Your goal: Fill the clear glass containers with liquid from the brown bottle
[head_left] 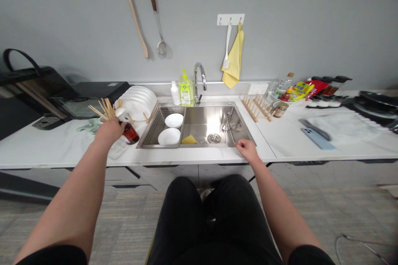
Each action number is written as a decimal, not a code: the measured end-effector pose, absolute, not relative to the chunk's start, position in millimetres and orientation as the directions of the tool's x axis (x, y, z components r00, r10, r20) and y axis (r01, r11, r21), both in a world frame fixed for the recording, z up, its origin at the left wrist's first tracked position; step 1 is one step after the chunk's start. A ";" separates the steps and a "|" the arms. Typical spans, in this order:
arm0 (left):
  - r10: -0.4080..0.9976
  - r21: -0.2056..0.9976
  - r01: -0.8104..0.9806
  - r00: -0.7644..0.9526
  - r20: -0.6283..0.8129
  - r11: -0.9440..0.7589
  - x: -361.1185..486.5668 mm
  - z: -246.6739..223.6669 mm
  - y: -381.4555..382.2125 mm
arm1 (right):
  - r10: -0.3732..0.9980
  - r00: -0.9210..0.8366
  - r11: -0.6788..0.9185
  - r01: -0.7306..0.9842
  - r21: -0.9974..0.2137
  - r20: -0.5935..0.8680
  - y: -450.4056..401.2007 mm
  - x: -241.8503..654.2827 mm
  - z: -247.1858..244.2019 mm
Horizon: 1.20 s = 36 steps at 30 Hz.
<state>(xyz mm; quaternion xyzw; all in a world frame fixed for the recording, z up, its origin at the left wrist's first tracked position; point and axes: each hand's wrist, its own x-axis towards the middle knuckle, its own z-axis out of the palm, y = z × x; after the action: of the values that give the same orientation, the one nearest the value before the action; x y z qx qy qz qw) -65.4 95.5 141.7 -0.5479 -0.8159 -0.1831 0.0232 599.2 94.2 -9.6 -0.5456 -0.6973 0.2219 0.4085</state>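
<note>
My left hand [110, 129] is closed around the dark top of a small glass bottle of dark red liquid [131, 133], left of the sink. The bottle tilts toward the sink, and my fingertips are partly hidden. Just behind that hand a bunch of wooden chopsticks [107, 109] stands up, its holder mostly covered. My right hand [247, 149] rests as a loose fist on the front right corner of the steel sink [205, 116], with nothing visible in it. Two white bowls, one in front [169, 136] and one behind [174, 120], sit in the left basin.
White plates [137, 101] stand in a rack left of the sink. Green soap [185, 90] and a white bottle [175, 93] flank the faucet [199, 83]. A yellow sponge [189, 140] lies in the sink. Rightward are a wooden rack [258, 107], a jar [280, 109] and a phone [317, 138].
</note>
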 end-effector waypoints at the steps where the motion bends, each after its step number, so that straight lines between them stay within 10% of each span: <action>1: 0.890 0.253 0.914 -0.378 0.253 0.316 -62.7 143.6 93.0 | 0.943 -0.068 0.304 0.578 -0.757 0.327 93.7 598.9 -8.7; 8: 0.891 0.097 0.971 -0.240 0.385 0.219 -14.5 161.8 34.2 | 0.943 -0.079 0.309 0.570 -0.761 0.323 94.1 600.8 -10.9; 22: 0.978 0.052 0.992 -0.125 0.169 0.118 50.1 126.5 -7.1 | 0.939 -0.094 0.323 0.567 -0.758 0.330 98.5 605.4 -22.3; 36: 0.896 0.252 0.966 -0.157 0.416 0.052 45.3 98.0 -21.9 | 0.936 -0.101 0.333 0.570 -0.751 0.338 94.3 601.2 -14.5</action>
<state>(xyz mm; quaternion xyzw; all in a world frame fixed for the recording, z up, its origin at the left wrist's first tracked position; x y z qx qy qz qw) 45.3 -21.9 98.0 -0.6449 -0.7217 -0.2405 0.0734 601.2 94.3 -14.5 -0.5321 -0.7074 0.2242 0.4077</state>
